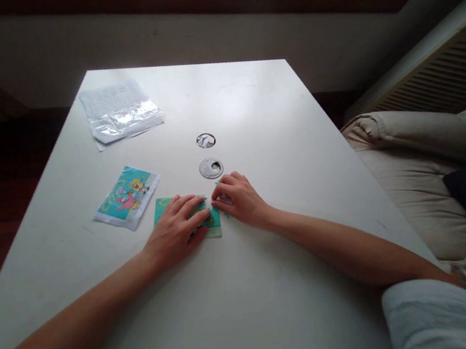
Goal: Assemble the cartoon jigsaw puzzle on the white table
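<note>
A small teal jigsaw puzzle (213,224) lies flat on the white table (272,262). My left hand (177,226) rests on top of it with fingers stretched out flat, covering most of it. My right hand (239,198) is at the puzzle's right edge, fingers curled and pinched on a small teal puzzle piece (224,198) that barely shows. To the left lies a colourful cartoon picture card (126,197).
A sheet of paper with a clear plastic bag (121,115) lies at the far left of the table. A round cable hole (205,140) and its round cover (211,168) sit beyond my hands. A beige cushion (425,169) is at the right.
</note>
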### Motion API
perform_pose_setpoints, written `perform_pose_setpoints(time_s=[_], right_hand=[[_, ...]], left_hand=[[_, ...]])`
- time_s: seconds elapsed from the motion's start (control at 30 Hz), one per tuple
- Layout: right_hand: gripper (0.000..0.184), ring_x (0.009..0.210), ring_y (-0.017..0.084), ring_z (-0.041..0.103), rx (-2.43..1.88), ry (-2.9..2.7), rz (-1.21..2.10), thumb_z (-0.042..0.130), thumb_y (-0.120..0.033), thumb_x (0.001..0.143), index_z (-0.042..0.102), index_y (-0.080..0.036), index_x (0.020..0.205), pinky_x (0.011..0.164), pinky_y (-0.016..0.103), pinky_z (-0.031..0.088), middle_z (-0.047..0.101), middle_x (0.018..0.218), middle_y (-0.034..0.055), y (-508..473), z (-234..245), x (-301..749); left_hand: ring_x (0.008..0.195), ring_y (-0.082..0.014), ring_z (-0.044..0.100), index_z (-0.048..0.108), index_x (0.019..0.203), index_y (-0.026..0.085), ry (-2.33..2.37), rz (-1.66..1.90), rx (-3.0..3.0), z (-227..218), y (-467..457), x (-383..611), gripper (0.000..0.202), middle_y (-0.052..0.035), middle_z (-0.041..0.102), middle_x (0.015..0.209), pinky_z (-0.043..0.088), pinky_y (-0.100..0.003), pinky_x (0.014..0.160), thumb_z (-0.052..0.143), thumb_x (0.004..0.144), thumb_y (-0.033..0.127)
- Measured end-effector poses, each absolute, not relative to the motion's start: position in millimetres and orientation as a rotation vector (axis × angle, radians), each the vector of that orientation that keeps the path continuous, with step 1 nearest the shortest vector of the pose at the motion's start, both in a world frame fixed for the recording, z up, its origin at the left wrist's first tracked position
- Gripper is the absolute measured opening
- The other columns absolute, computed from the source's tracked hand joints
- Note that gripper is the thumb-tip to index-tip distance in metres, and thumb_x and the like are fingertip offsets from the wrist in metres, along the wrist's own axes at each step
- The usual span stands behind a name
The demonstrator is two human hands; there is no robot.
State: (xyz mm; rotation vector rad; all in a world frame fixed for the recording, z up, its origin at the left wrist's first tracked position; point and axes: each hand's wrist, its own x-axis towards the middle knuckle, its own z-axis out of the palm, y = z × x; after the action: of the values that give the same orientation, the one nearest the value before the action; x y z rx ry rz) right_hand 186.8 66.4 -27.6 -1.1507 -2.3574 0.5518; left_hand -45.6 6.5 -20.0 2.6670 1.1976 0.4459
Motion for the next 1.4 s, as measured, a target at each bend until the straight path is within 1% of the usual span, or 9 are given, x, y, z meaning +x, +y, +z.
perform_pose_setpoints(time_s=[0.23, 0.37, 0.53, 0.63, 0.73, 1.0, 1.13, 1.23, 1.4], right_hand=[[0.012, 0.099, 0.023, 0.049, -1.146, -2.407, 0.575, 0.069, -0.033, 0.091, 0.068, -0.025, 0.099, 0.092, 0.038, 0.036, 0.063, 0.097, 0.0039, 67.4, -21.4, 191.0], [0.010, 0.100, 0.023, 0.049, -1.111, -2.435, 0.542, 0.070, -0.034, 0.090, 0.067, -0.025, 0.093, 0.091, 0.038, 0.036, 0.063, 0.099, 0.0042, 66.4, -21.5, 191.9], [0.005, 0.093, 0.021, 0.053, -1.075, -2.321, 0.604, 0.064, -0.026, 0.092, 0.068, -0.024, 0.089, 0.089, 0.037, 0.038, 0.066, 0.092, 0.0041, 73.5, -20.0, 197.1], [0.009, 0.091, 0.021, 0.056, -1.129, -2.137, 0.606, 0.059, -0.021, 0.093, 0.067, -0.023, 0.093, 0.089, 0.037, 0.040, 0.067, 0.090, 0.0038, 85.4, -17.5, 208.4], [0.011, 0.091, 0.021, 0.056, -1.193, -2.095, 0.560, 0.058, -0.019, 0.092, 0.068, -0.023, 0.094, 0.086, 0.036, 0.042, 0.067, 0.089, 0.0040, 96.8, -19.4, 218.7], [0.014, 0.088, 0.020, 0.054, -1.166, -2.308, 0.543, 0.060, -0.018, 0.090, 0.072, -0.022, 0.097, 0.081, 0.033, 0.043, 0.064, 0.091, 0.0050, 101.9, -19.4, 224.9], [0.015, 0.091, 0.020, 0.056, -1.116, -2.450, 0.597, 0.068, -0.026, 0.088, 0.070, -0.023, 0.103, 0.080, 0.031, 0.043, 0.064, 0.098, 0.0060, 94.0, 0.0, 230.1], [0.021, 0.089, 0.020, 0.056, -0.943, -2.644, 0.694, 0.074, -0.031, 0.085, 0.069, -0.024, 0.104, 0.078, 0.030, 0.043, 0.064, 0.096, 0.0049, 85.4, 10.3, 229.3], [0.011, 0.087, 0.019, 0.056, -0.794, -2.772, 0.680, 0.071, -0.028, 0.088, 0.068, -0.024, 0.098, 0.076, 0.030, 0.042, 0.063, 0.093, 0.0047, 78.2, 8.1, 223.6]], left_hand=[[0.138, -0.0287, 0.044, 0.062, 0.127, 0.024, 1.192, 0.443, 2.671, -19.0, 6.6, -46.4, 0.031, -0.0110, 0.054, 0.144, 0.029, -0.057, 0.121, 0.050, 0.098, 0.026], [0.138, -0.0289, 0.043, 0.061, 0.128, 0.024, 1.191, 0.432, 2.662, -18.1, 6.2, -46.5, 0.032, -0.0108, 0.053, 0.145, 0.029, -0.057, 0.121, 0.050, 0.098, 0.026], [0.137, -0.0300, 0.042, 0.053, 0.142, 0.028, 1.172, 0.439, 2.651, -18.4, 7.7, -47.5, 0.044, -0.0106, 0.051, 0.146, 0.028, -0.058, 0.120, 0.052, 0.098, 0.032], [0.139, -0.0310, 0.041, 0.052, 0.144, 0.030, 1.153, 0.420, 2.651, -18.4, 8.1, -48.3, 0.046, -0.0100, 0.049, 0.148, 0.025, -0.058, 0.121, 0.054, 0.098, 0.038], [0.140, -0.0326, 0.039, 0.053, 0.144, 0.029, 1.159, 0.378, 2.648, -16.4, 7.2, -48.2, 0.049, -0.0109, 0.047, 0.150, 0.023, -0.059, 0.122, 0.055, 0.097, 0.043], [0.138, -0.0346, 0.038, 0.055, 0.141, 0.026, 1.215, 0.312, 2.660, -11.5, 2.1, -46.0, 0.050, -0.0129, 0.047, 0.147, 0.025, -0.060, 0.120, 0.058, 0.095, 0.047], [0.137, -0.0338, 0.039, 0.054, 0.141, 0.028, 1.244, 0.337, 2.662, -14.2, 4.2, -48.3, 0.050, -0.0119, 0.047, 0.147, 0.025, -0.059, 0.120, 0.057, 0.095, 0.047], [0.137, -0.0338, 0.039, 0.055, 0.140, 0.028, 1.275, 0.352, 2.655, -15.5, 6.9, -50.5, 0.048, -0.0120, 0.048, 0.146, 0.025, -0.059, 0.120, 0.055, 0.096, 0.047], [0.137, -0.0331, 0.039, 0.055, 0.140, 0.029, 1.273, 0.402, 2.645, -16.7, 8.4, -51.9, 0.047, -0.0108, 0.048, 0.146, 0.025, -0.058, 0.120, 0.055, 0.096, 0.046]])
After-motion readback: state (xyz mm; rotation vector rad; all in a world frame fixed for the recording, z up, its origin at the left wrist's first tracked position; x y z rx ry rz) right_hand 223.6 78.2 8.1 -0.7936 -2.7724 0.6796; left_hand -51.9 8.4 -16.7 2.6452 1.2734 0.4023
